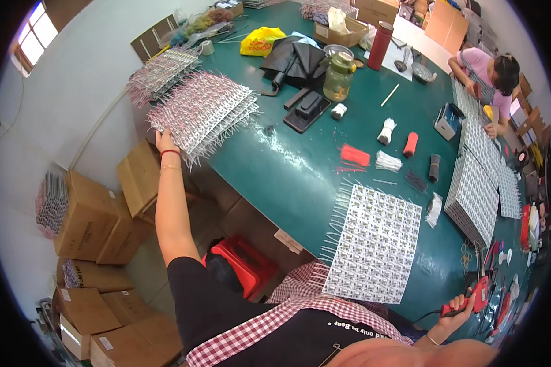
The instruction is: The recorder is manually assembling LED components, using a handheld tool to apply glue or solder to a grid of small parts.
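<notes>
- Closest in, at lower right: right hand point(461, 311), fingers wrapped around the grip of a red-bodied hand tool with a dark cord point(482, 292). Tool held at the table's near edge.
- Just left of it: rectangular white sheet printed with a grid of small dark patterns point(378, 244), lying flat on the glossy green tabletop point(269, 177); thin pale strips project from its left edge.
- Beyond the sheet: loose red ties point(355, 155), loose white ties point(388, 161) and loose dark ties point(416, 180), side by side.
- Farther left, arm outstretched: left hand point(165, 142) touching the near-left corner of a layered stack of white printed sheets fringed with pinkish strips point(205, 110). Stack sits at the table's left edge. Cannot tell whether fingers and thumb pinch it.
- Past the stack, rightward: black folded umbrella point(294, 60), with a greenish transparent jar point(338, 78) beside it.
- Far side: yellow plastic bag point(261, 41) left; tall red cylindrical flask point(381, 46) centre; co-worker in a pink top point(499, 98) right.
</notes>
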A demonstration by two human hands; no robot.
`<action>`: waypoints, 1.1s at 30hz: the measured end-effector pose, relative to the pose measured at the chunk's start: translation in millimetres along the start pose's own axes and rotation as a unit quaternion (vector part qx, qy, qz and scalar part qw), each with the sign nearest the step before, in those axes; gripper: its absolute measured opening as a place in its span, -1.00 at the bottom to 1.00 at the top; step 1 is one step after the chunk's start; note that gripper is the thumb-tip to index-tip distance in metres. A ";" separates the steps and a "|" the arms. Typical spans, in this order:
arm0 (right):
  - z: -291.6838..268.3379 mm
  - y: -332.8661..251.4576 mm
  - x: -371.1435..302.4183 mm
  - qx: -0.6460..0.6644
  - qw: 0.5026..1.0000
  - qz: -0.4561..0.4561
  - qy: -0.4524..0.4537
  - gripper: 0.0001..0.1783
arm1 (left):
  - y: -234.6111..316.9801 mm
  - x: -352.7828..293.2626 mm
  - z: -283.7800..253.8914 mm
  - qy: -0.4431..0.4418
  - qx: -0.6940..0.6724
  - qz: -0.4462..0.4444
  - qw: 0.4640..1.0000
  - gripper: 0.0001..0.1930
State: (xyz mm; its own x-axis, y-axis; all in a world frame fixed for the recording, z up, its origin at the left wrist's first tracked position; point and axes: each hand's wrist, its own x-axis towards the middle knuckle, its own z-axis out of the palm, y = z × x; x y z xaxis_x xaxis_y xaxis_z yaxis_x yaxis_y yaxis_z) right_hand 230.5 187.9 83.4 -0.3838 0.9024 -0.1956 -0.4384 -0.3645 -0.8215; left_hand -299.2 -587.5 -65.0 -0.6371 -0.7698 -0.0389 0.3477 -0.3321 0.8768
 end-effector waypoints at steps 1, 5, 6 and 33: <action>3.6 0.4 -0.8 -0.003 1.000 0.004 -0.011 -0.67 | -6.2 5.5 8.7 0.018 0.003 0.007 1.000 -0.23; 17.7 1.4 -7.3 -0.018 1.000 0.005 -0.015 -0.69 | -35.7 18.3 41.7 0.090 0.000 -0.019 0.996 -0.27; 15.0 4.4 -2.5 -0.022 1.000 0.014 -0.015 -0.70 | -30.0 25.3 42.3 0.092 0.006 0.005 0.996 -0.28; -15.8 -10.7 -16.1 -0.002 0.998 -0.049 -0.042 -0.63 | -74.4 -75.3 163.9 -0.192 0.755 0.513 0.360 -0.31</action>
State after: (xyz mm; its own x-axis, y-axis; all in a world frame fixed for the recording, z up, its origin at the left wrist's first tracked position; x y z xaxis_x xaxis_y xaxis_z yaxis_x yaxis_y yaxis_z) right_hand 254.2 180.9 86.8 -0.4060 0.9113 -0.0692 -0.4739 -0.2746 -0.8367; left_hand -389.8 -415.5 -48.8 -0.8547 0.1644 0.4923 -0.0496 0.9183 -0.3928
